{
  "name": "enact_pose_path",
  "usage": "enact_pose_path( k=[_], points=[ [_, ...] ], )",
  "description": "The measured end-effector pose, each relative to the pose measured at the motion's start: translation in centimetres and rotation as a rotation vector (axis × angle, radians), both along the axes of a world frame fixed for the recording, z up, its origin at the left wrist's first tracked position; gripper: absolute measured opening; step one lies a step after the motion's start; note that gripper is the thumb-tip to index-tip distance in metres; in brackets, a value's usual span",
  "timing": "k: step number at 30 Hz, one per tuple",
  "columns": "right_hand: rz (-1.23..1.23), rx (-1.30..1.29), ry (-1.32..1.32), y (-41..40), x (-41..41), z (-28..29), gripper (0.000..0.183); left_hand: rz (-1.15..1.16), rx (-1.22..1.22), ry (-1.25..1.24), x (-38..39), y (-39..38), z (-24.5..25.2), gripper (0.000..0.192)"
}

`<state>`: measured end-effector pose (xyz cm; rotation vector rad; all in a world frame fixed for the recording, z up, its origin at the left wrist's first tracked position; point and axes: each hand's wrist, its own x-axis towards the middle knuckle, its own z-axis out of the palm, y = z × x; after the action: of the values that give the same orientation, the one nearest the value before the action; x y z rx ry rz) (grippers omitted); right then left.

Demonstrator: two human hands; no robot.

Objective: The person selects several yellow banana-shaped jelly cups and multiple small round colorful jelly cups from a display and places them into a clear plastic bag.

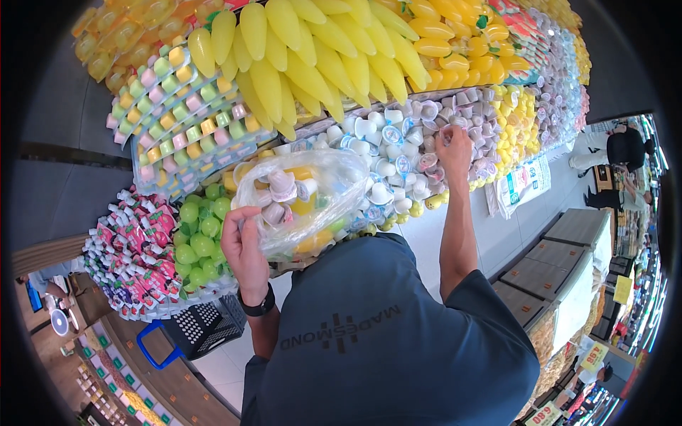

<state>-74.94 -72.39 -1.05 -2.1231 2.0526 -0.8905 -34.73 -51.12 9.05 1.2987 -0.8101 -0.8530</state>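
My left hand [246, 250], with a dark band on its wrist, grips the rim of a clear plastic bag [341, 183]. Inside the bag lie several small jelly cups [281, 186] and yellow items. Out to the right, my right hand [454, 149] reaches into a heap of greyish-purple jelly cups [474, 114], its fingers curled around one cup. White jelly cups with blue-printed lids [381, 193] fill the section between the hands. Round green packs [202, 245] are beside my left hand.
Long yellow packs [314, 53] and mango-shaped packs [453, 48] rise behind the cups. Pastel cubes [176, 117] and pink pouches [141, 229] are at the left. A dark shopping basket [200, 327] with a blue handle is below them. Grey cabinets [549, 266] and people [620, 149] are at the right.
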Motion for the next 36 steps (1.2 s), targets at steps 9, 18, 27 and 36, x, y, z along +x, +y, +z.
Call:
enact_pose_path(
  k=[9, 18, 27, 36],
  points=[
    [-0.058, 0.086, -1.535, 1.1, -0.3, 2.4, 0.018, -0.003, 0.037, -0.073, -0.2, -0.3, 0.1, 0.015],
    [0.814, 0.312, -0.828, 8.0, 18.4, 12.1, 0.04, 0.002, 0.005, -0.04, -0.4, -0.5, 1.0, 0.015],
    [0.733, 0.285, -0.794, 8.9, 18.9, 11.7, 0.026, -0.032, 0.036, 0.044, 0.1, -0.3, 0.4, 0.015],
    [0.597, 0.295, -0.809, 8.7, 14.8, 9.3, 0.018, 0.05, 0.046, -0.028, 0.1, -0.4, 0.6, 0.014]
  ],
)
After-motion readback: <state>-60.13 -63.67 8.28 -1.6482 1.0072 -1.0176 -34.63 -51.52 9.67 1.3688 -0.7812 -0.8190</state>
